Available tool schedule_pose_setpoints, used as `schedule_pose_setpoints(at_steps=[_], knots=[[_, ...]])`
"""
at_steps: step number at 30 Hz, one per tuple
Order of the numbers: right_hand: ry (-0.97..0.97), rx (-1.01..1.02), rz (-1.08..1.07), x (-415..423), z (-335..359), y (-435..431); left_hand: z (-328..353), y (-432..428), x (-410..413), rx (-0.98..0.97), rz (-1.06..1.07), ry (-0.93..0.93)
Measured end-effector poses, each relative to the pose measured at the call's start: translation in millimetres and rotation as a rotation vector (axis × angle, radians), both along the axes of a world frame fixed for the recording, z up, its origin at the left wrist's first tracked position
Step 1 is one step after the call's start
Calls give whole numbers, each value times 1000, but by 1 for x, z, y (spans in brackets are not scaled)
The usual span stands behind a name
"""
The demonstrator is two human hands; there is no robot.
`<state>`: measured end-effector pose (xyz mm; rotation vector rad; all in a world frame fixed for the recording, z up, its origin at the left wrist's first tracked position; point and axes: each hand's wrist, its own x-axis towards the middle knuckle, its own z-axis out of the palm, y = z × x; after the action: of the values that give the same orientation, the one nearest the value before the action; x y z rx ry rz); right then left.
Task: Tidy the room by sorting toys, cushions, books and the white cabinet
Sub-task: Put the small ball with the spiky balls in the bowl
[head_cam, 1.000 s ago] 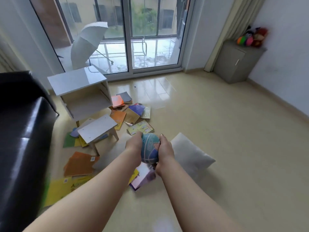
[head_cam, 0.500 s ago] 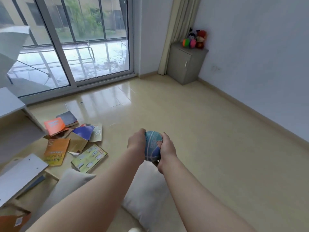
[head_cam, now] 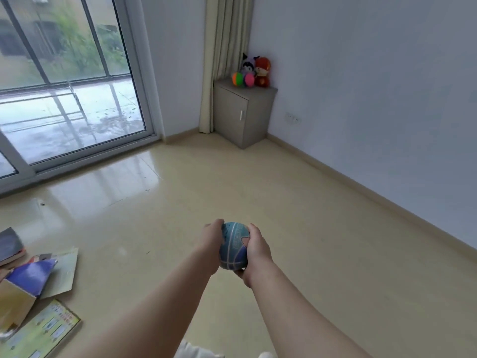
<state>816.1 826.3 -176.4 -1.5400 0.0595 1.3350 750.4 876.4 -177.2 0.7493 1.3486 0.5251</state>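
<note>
We hold the blue ball in front of us, left hand and right hand each curled round a side of it. To our left, books lie scattered on the floor, unsorted. Far ahead, plush toys already sit on the corner cabinet, so we judge toy-sorting underway and most tidying left.

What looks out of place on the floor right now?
Books lie scattered and overlapping on the floor at lower left; a purple book sits propped up, not flat. The blue ball is held between left hand and right hand.
</note>
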Motion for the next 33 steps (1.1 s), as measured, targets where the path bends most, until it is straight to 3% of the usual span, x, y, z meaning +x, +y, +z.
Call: schedule_pose_setpoints(at_steps=[7, 17, 29, 33], knots=[[16, -28, 65, 162, 25, 100, 25, 95, 152, -52, 31, -3], [77, -33, 129, 283, 23, 284, 31, 277, 278, 55, 78, 16], [71, 20, 19, 418, 53, 562, 65, 560, 403, 65, -43, -54], [125, 43, 2, 465, 41, 652, 51, 650, 437, 185, -198, -94]])
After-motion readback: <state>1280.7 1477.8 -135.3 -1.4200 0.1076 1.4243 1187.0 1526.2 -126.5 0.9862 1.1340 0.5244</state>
